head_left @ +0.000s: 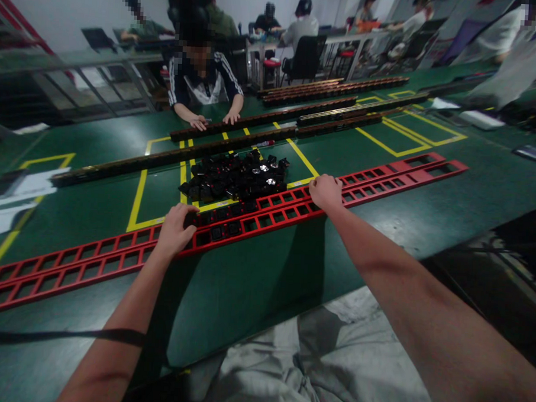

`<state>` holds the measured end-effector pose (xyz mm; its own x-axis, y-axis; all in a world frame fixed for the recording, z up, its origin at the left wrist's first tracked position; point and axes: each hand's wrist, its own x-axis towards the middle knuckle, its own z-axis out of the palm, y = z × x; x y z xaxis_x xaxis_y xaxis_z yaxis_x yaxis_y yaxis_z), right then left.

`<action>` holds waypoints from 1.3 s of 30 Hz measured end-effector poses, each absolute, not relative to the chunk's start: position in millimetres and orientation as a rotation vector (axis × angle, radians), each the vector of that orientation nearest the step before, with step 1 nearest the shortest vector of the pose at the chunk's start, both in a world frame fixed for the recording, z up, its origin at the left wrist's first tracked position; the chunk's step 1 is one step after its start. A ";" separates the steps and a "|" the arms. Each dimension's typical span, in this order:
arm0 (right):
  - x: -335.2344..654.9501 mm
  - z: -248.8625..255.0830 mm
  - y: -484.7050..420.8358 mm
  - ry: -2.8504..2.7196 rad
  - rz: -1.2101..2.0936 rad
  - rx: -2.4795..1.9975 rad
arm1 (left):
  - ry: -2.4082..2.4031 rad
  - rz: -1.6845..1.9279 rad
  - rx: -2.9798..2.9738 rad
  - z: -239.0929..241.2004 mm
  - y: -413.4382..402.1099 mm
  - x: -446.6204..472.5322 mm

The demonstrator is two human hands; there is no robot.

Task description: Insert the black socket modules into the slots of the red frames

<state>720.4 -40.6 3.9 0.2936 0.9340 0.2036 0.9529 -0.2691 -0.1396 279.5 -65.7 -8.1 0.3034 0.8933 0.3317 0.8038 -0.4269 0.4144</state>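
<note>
A long red frame (384, 176) with two rows of rectangular slots lies across the green table. A few slots near its middle hold black parts (224, 230). My left hand (174, 228) curls over the frame by those filled slots. Farther right, my right hand (325, 191) grips the frame's far edge with bent fingers. Just behind the frame sits a pile of black parts (236, 177), some with shiny metal faces.
Long dark filled strips (172, 155) lie beyond the pile, and more of them (335, 88) at the back. A person across the table rests both hands (213, 120) on one strip. Yellow lines (139, 192) mark the tabletop. Other people sit at far tables.
</note>
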 end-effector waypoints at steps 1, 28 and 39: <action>720.3 3.8 -40.7 -1.736 -0.118 -2.330 | 1.578 0.779 2.402 -8.3 -65.6 279.6; 719.9 4.1 -40.8 -1.730 -0.111 -2.330 | 1.708 0.768 2.324 -19.9 -57.3 277.7; 719.4 4.6 -41.2 -1.731 -0.123 -2.333 | 1.740 0.823 2.242 -19.3 -58.1 278.8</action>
<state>719.4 -41.2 4.6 0.2973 0.9325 0.2050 0.9521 -0.2737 -0.1361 278.8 -58.1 -19.3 0.1586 0.9374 0.3099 0.8343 -0.2951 0.4656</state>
